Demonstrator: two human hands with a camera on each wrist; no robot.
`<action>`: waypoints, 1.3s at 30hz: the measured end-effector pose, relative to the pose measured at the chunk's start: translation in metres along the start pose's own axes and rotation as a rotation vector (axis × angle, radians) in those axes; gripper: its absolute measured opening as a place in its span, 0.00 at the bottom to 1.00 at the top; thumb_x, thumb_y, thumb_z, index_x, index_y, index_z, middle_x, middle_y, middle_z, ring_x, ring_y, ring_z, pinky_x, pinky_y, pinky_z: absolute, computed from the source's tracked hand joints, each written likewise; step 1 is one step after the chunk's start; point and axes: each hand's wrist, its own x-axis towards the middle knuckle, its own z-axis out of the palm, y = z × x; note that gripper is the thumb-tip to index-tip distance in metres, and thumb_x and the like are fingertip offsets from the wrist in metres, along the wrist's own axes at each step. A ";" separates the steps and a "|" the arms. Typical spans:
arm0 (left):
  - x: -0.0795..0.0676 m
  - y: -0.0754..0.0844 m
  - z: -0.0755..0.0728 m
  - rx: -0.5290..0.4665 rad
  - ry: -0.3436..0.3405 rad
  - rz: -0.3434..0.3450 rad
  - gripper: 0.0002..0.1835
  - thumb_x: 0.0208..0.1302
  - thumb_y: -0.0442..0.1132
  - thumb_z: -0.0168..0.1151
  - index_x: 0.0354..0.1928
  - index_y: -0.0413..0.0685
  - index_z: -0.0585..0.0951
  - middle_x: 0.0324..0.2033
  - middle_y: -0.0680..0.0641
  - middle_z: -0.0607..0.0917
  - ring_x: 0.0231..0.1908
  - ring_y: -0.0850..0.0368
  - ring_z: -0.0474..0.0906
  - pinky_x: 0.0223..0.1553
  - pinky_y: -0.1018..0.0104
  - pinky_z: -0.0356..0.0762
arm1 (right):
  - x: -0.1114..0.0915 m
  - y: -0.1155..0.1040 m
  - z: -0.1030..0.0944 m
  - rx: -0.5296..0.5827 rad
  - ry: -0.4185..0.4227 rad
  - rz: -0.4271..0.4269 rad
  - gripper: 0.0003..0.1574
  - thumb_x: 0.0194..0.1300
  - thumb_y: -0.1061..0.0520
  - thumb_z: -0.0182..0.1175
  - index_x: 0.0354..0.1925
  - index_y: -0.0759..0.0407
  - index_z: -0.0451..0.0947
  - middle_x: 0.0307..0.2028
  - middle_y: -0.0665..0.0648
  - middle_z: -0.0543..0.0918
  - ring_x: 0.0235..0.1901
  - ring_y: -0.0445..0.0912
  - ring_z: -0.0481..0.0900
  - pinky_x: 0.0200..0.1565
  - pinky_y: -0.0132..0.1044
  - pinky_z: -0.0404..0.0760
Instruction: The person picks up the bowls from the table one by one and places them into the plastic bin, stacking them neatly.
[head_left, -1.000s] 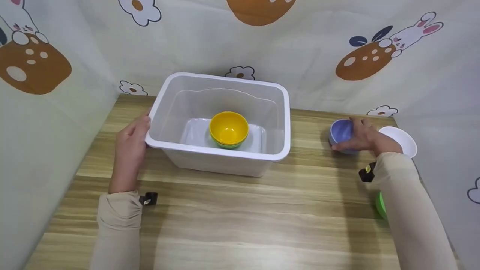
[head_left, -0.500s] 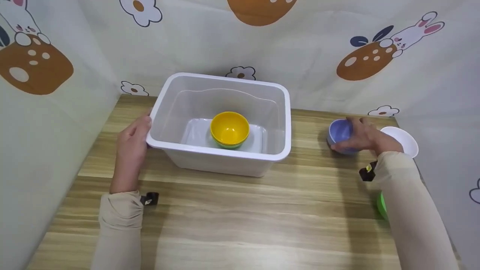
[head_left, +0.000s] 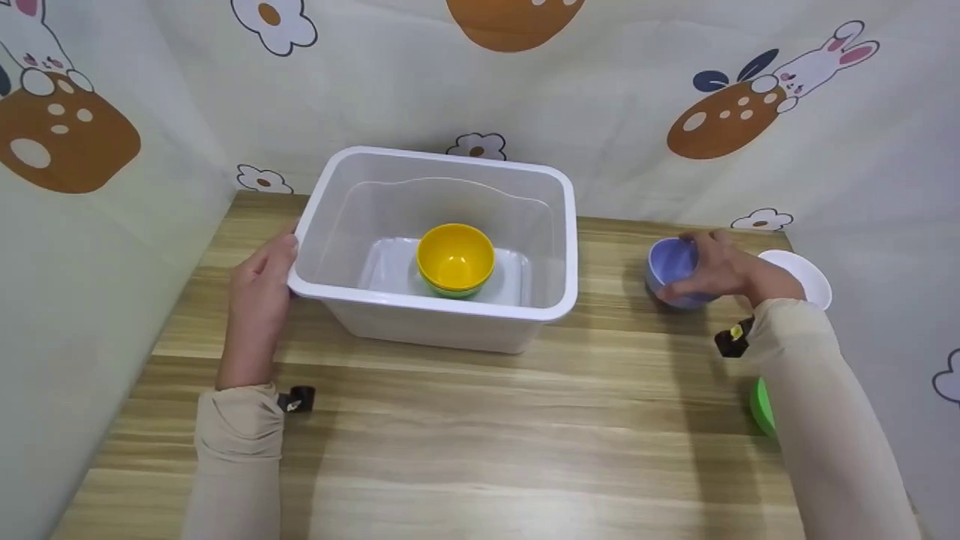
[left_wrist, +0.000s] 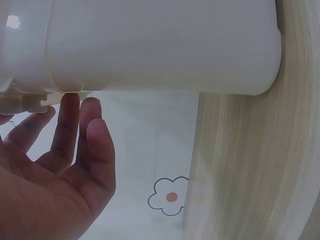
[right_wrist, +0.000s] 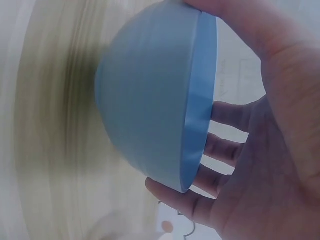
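Head view: right of the white plastic tub [head_left: 435, 324], your right hand [head_left: 718, 266] has its fingers pinching the blue bowl [head_left: 670, 262], apparently the lifting step; next likely calls for clearing the tub's rim. Your left hand [head_left: 259, 289] curls its fingers under the tub's left rim.

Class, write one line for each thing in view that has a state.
Yellow bowl: upright, empty, stacked on a green one.
Tub: upright, uncovered, holding both.
Blue bowl: opening up, gripped.
White dish: partly hidden, unheld.
Loose green bowl: mostly hidden, state unclear.
Left hand: touching the tub.
Right hand: gripping the blue bowl.
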 end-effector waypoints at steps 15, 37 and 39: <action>0.000 0.002 0.000 0.017 -0.010 0.013 0.26 0.75 0.63 0.50 0.68 0.68 0.76 0.72 0.57 0.74 0.73 0.59 0.67 0.76 0.53 0.63 | -0.013 -0.023 -0.026 -0.060 0.011 -0.047 0.72 0.51 0.30 0.73 0.77 0.61 0.49 0.63 0.75 0.59 0.57 0.71 0.68 0.55 0.71 0.76; 0.002 0.000 -0.001 0.032 0.001 0.012 0.26 0.75 0.64 0.51 0.68 0.68 0.76 0.72 0.58 0.73 0.73 0.60 0.67 0.75 0.56 0.64 | -0.037 -0.075 -0.067 -0.099 0.011 -0.113 0.69 0.51 0.30 0.74 0.77 0.56 0.52 0.65 0.70 0.60 0.60 0.68 0.66 0.56 0.70 0.77; 0.001 0.000 -0.001 0.034 -0.001 0.013 0.26 0.74 0.64 0.51 0.68 0.68 0.77 0.72 0.58 0.74 0.74 0.59 0.67 0.75 0.55 0.64 | -0.040 -0.083 -0.072 -0.113 0.025 -0.123 0.69 0.51 0.30 0.74 0.77 0.56 0.53 0.66 0.70 0.61 0.61 0.66 0.64 0.56 0.69 0.77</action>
